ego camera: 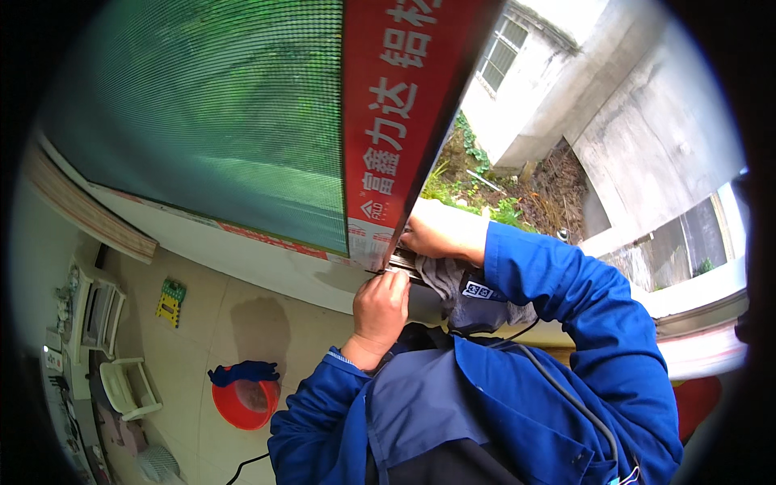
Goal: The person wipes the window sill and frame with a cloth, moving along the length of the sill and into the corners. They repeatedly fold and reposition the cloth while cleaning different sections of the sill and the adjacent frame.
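Note:
A window sash with a dark mesh screen [242, 133] stands before me, its edge frame [394, 121] covered in red printed protective film. My left hand [382, 306] is at the frame's lower corner on the room side, its thumb and fingers pinched on a small thin object [386, 271], too small to name. On the outer side my right hand [439, 230] is bent against the same frame edge; its fingertips are partly hidden. Just under both hands runs the metal window track [405, 260]. Beside it, a grey striped cloth [439, 279] lies on the sill.
A red bucket [245, 403] with a dark blue cloth [242, 373] over its rim stands on the tiled floor. Nearby are a small yellow and green stool [171, 303] and a pale chair [130, 388]. The window opening gives onto concrete walls [655, 127] and plants outside.

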`<move>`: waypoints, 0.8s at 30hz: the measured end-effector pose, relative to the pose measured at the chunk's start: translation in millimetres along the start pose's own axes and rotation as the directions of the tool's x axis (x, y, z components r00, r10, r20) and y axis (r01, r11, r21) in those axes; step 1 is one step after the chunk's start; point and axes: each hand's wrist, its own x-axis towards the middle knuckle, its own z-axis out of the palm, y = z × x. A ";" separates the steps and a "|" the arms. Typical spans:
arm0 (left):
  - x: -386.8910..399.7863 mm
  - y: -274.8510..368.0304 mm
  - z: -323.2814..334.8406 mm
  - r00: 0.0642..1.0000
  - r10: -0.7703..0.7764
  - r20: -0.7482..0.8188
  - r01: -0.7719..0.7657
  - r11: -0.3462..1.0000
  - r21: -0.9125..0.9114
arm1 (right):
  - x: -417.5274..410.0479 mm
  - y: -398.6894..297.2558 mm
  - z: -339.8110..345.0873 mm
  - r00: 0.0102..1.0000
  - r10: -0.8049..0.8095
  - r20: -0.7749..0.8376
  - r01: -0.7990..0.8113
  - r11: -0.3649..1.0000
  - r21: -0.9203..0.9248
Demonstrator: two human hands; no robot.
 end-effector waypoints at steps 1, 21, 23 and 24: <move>-0.1 -0.4 -0.5 1.000 0.001 0.014 -0.001 1.000 -0.008 | -6.0 2.3 -0.2 0.994 0.091 0.065 -0.086 0.994 -0.068; 13.5 36.1 2.9 0.976 0.182 0.119 -0.143 0.950 -0.278 | -174.1 71.8 -94.1 0.775 0.229 -0.589 -0.313 0.949 -0.043; 18.8 52.8 22.3 0.916 0.277 0.291 -0.211 0.948 -0.240 | -184.8 61.1 -109.9 0.824 0.252 -0.508 -0.165 0.963 0.211; 19.4 61.2 33.0 0.888 0.380 0.257 -0.308 0.909 -0.280 | -192.9 53.9 -117.9 0.861 0.334 -0.383 -0.172 0.901 0.398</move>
